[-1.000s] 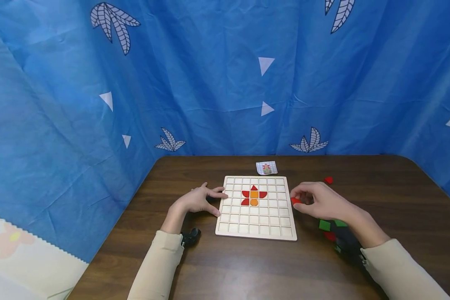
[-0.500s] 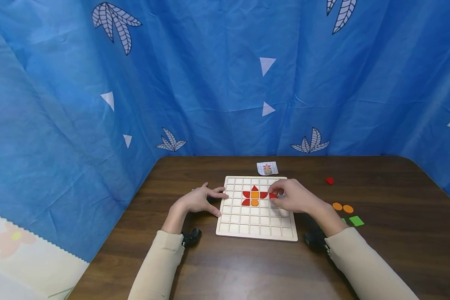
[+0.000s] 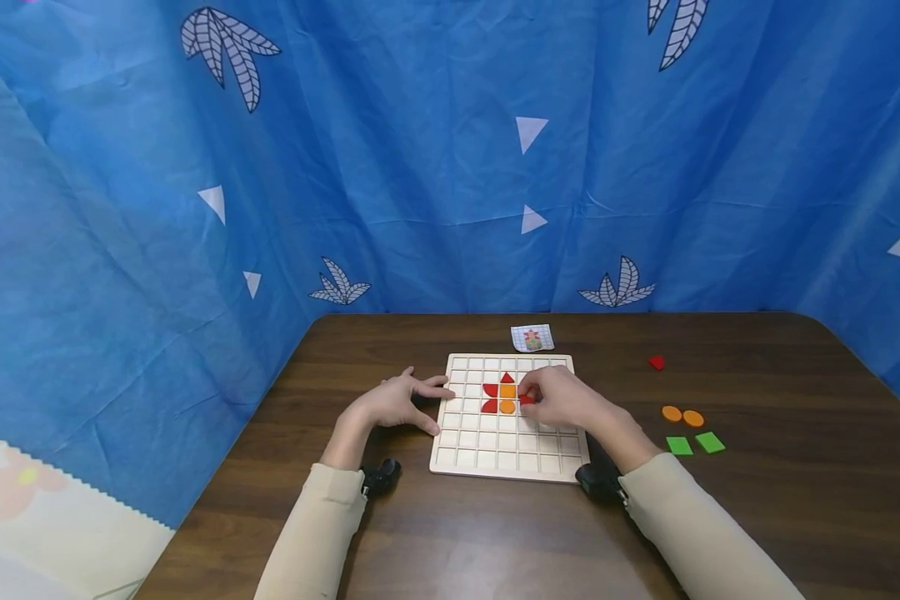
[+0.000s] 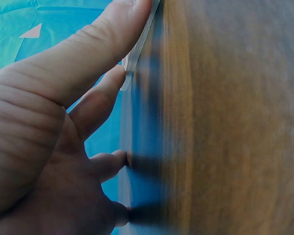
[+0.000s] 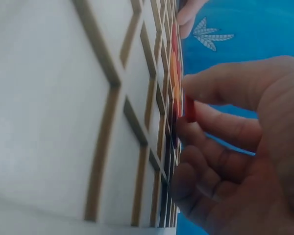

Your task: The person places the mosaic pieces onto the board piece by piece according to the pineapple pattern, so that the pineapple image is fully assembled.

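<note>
A pale wooden grid board (image 3: 487, 458) lies on the table with red and orange tiles set in its cells. Among them are an orange square (image 3: 507, 391), an orange circle (image 3: 507, 407) and a red triangle (image 3: 507, 377). My right hand (image 3: 570, 400) pinches a red tile (image 3: 526, 400) between thumb and fingers, just right of the orange circle; the right wrist view shows this red tile (image 5: 190, 108) edge-on at the board. My left hand (image 3: 397, 403) rests at the board's left edge, fingers spread, its thumb (image 4: 122, 29) touching the rim in the left wrist view.
Right of the board lie two orange circles (image 3: 671, 413), two green tiles (image 3: 678, 446) and a red tile (image 3: 657, 362). A small printed pattern card (image 3: 532, 337) lies beyond the board. A blue curtain (image 3: 450, 167) hangs behind the brown table (image 3: 450, 533).
My right hand has moved left from beside the board to over its middle, carrying the red tile. The loose green and orange tiles have come into sight. My left hand stays put.
</note>
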Demonstrator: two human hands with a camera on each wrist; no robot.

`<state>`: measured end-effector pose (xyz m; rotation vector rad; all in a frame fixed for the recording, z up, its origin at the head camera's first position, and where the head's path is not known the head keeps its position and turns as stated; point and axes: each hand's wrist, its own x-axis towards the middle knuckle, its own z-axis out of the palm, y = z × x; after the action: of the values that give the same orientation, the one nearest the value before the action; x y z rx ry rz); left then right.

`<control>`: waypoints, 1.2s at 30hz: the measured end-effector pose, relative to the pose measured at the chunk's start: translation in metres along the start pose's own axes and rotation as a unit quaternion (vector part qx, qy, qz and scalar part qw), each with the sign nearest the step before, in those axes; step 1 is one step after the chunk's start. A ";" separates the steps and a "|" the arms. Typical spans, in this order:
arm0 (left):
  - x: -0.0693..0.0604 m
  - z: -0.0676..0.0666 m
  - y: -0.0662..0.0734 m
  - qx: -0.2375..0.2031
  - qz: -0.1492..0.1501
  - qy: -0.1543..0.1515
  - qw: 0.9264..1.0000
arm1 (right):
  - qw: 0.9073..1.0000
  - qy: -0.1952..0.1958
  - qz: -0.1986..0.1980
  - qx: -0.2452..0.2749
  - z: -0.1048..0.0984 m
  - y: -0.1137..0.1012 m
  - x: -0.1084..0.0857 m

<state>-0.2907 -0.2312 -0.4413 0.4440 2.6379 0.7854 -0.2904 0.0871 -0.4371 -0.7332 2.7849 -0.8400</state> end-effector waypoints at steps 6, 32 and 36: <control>0.000 0.000 0.000 0.001 -0.001 0.000 1.000 | 1.000 0.003 -0.007 -0.006 0.002 0.000 -0.001; 0.001 0.001 0.000 0.001 -0.006 0.000 1.000 | 1.000 -0.001 0.017 0.022 -0.014 0.000 -0.022; 0.000 0.000 0.000 0.003 -0.003 0.001 1.000 | 1.000 0.002 0.007 0.022 -0.021 0.001 -0.033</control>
<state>-0.2909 -0.2312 -0.4417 0.4369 2.6424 0.7769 -0.2678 0.1142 -0.4201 -0.7040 2.7616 -0.8975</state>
